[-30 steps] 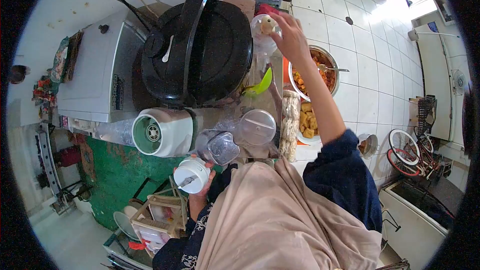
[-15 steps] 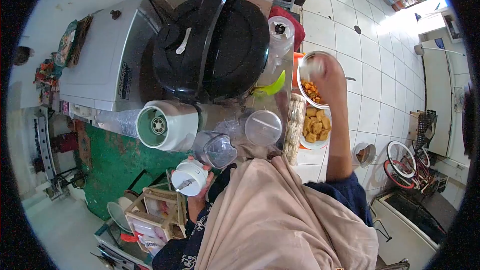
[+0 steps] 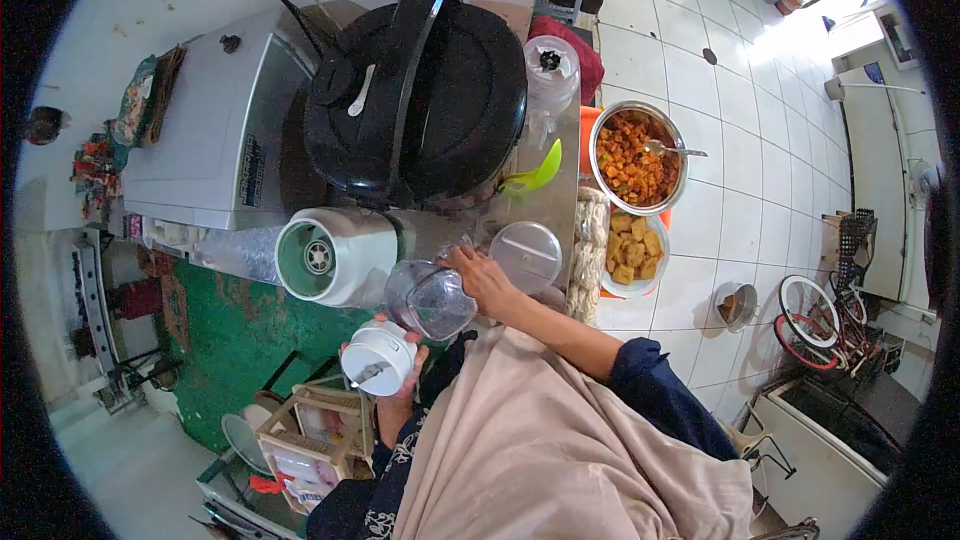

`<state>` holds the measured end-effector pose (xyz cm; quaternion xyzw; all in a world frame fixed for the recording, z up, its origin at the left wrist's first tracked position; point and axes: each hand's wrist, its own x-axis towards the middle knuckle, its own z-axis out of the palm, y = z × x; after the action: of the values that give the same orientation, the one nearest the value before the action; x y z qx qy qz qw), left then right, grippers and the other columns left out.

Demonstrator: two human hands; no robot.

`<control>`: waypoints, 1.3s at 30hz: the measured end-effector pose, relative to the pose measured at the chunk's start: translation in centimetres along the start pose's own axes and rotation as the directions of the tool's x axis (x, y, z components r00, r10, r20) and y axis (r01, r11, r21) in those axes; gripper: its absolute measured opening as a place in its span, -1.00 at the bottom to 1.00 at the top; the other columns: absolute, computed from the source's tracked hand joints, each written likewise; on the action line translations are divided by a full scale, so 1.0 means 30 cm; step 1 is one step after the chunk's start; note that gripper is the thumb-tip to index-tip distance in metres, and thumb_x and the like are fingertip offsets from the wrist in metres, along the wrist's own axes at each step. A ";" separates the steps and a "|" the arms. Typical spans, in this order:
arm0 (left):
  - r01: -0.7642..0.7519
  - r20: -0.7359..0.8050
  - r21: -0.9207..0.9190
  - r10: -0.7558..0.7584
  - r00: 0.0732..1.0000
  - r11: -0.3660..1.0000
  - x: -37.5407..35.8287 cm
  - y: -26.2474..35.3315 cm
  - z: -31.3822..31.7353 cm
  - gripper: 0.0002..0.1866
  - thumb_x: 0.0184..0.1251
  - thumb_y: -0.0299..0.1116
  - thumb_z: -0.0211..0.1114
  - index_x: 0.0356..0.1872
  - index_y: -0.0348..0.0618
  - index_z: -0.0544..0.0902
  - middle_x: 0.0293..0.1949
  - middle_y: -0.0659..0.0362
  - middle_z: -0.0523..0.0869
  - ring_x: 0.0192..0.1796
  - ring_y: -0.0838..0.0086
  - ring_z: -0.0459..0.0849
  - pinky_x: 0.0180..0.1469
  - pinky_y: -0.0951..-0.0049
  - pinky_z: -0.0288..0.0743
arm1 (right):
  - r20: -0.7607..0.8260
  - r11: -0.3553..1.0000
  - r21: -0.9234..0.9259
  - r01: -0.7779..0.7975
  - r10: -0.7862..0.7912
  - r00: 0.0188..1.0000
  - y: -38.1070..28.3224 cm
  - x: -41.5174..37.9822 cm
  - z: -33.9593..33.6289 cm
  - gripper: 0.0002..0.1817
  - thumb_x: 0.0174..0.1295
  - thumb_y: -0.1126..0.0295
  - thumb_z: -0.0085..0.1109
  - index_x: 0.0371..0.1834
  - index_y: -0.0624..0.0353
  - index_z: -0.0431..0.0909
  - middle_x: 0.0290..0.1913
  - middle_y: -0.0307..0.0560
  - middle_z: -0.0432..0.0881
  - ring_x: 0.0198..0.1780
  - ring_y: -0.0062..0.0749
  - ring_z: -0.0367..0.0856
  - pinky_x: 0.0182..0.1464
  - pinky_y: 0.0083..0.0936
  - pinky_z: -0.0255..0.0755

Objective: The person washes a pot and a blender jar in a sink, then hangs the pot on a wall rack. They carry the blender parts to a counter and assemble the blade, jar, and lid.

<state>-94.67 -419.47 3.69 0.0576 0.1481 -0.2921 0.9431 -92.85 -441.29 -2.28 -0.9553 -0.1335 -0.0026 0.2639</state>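
Observation:
My left hand (image 3: 408, 395) is closed around a white blender blade base (image 3: 380, 358), its metal blade facing up toward me. Beside it, a clear blender jar (image 3: 432, 302) lies on its side at the counter edge. My right hand (image 3: 484, 282) has its fingers curled at the jar's far side, apparently around its handle; the fingertips are partly hidden. Just past that hand is a round clear lid (image 3: 526, 256). The blender motor base (image 3: 345, 255), white and green, lies on its side to the left of the jar.
A big black lidded cooker (image 3: 450, 100) stands behind, near a green spoon-like utensil (image 3: 540, 170). On the right are a steel bowl (image 3: 636, 208) of orange diced food with a spoon, and a plate of fried tofu-like cubes (image 3: 632, 255). A wooden rack (image 3: 315, 430) stands lower left.
My right hand has moved from over the steel bowl leftward to the blender jar, leaving the bowl and its spoon in full view. My left hand still holds the blade base.

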 end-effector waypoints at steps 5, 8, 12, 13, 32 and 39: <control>-0.039 -0.020 -0.001 0.039 0.999 0.999 -0.014 -0.003 0.004 -0.31 0.09 0.28 0.09 0.09 -0.03 0.35 -0.14 0.04 0.51 -0.03 0.06 0.39 -0.32 0.14 0.32 | -0.194 0.954 0.237 -0.183 0.231 0.953 -0.001 -0.047 -0.120 -0.64 0.04 0.42 0.16 -0.03 0.17 0.49 -0.04 0.08 0.50 -0.05 -0.12 0.50 -0.04 -0.31 0.45; -0.059 -0.002 -0.015 0.059 0.998 0.998 -0.030 0.022 -0.011 -0.30 0.10 0.28 0.10 0.11 -0.03 0.34 -0.13 0.04 0.53 0.00 0.06 0.41 -0.32 0.14 0.33 | -0.143 0.723 0.477 -0.500 0.625 0.767 0.148 -0.177 -0.183 -0.86 0.09 0.42 0.16 -0.29 0.20 0.55 -0.32 0.05 0.56 -0.25 -0.11 0.55 -0.10 -0.33 0.44; -0.070 0.014 -0.017 0.070 0.997 0.997 -0.028 0.051 -0.073 -0.28 0.09 0.28 0.13 0.15 -0.02 0.37 -0.09 0.04 0.55 0.00 0.07 0.40 -0.30 0.14 0.37 | -0.434 0.719 0.490 -0.494 0.692 0.577 0.448 -0.105 -0.238 -0.78 0.11 0.41 0.20 -0.19 0.22 0.52 -0.24 0.06 0.57 -0.14 -0.15 0.55 -0.06 -0.35 0.41; -0.071 0.000 -0.010 0.071 0.997 0.997 -0.025 0.050 -0.067 -0.28 0.09 0.28 0.14 0.15 -0.02 0.38 -0.09 0.05 0.55 -0.01 0.07 0.40 -0.30 0.14 0.37 | -0.496 0.734 0.537 -0.416 0.674 0.548 0.511 -0.057 -0.236 -0.73 0.11 0.40 0.21 -0.12 0.22 0.50 -0.18 0.06 0.57 -0.08 -0.14 0.54 -0.04 -0.35 0.40; -0.021 -0.008 -0.013 0.021 1.000 1.000 -0.009 0.034 -0.034 -0.28 0.07 0.31 0.12 0.13 0.00 0.43 -0.06 0.07 0.51 -0.03 0.10 0.35 -0.27 0.14 0.34 | -0.558 0.848 0.403 -0.345 0.526 0.642 0.620 0.188 -0.245 -0.75 0.18 0.33 0.18 -0.19 0.19 0.37 -0.26 0.13 0.54 -0.20 0.04 0.53 -0.18 -0.21 0.38; -0.055 0.013 -0.006 0.055 0.998 0.998 -0.026 0.069 -0.031 -0.30 0.09 0.26 0.14 0.15 0.00 0.37 -0.03 0.04 0.49 0.02 0.09 0.35 -0.24 0.14 0.33 | -0.627 0.838 0.444 -0.318 0.544 0.558 0.670 0.079 -0.289 -0.75 -0.02 0.63 0.14 -0.24 0.21 0.40 -0.30 0.03 0.53 -0.26 -0.10 0.55 -0.18 -0.31 0.41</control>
<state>-94.33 -417.17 3.08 0.0573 0.1412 -0.2660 0.9519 -84.85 -461.63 -4.76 -0.8268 0.2251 -0.3002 0.4191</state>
